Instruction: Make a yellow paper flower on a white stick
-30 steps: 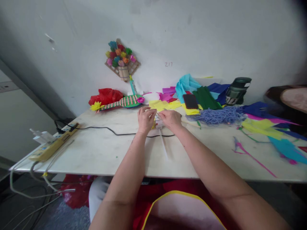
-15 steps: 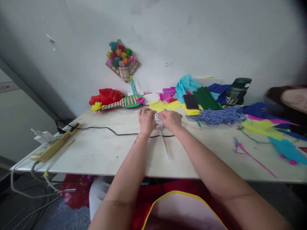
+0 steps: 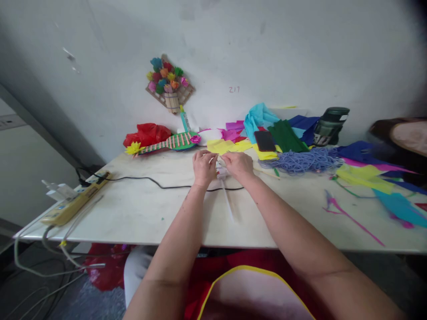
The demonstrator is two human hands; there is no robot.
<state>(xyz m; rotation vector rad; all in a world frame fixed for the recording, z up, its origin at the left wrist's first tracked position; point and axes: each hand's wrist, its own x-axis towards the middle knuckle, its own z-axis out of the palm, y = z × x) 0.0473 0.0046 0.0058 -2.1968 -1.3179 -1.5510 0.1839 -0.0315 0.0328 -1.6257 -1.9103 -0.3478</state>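
Over the middle of the table, my left hand (image 3: 204, 168) and my right hand (image 3: 238, 165) are held close together with fingertips pinched. Whatever small thing sits between the fingertips is too small to name. Just below the fingers is a whitish device (image 3: 220, 170) that looks like a glue gun, partly hidden by both hands. A translucent white stick (image 3: 227, 201) extends from it toward me. Passing beneath my wrists, a black cord (image 3: 156, 180) runs to the left.
A yellow power strip (image 3: 76, 200) lies left. Behind the hands are a green decorated paper instrument (image 3: 182, 141), crepe paper (image 3: 260, 116) and a phone (image 3: 264, 141). Blue-violet string (image 3: 303, 161) and a dark green bottle (image 3: 332, 126) stand right. Stick flowers (image 3: 168, 82) hang on the wall.
My fingertips have shifted slightly upward and closer together over the whitish device. Everything else stays in place apart from a small camera shift.
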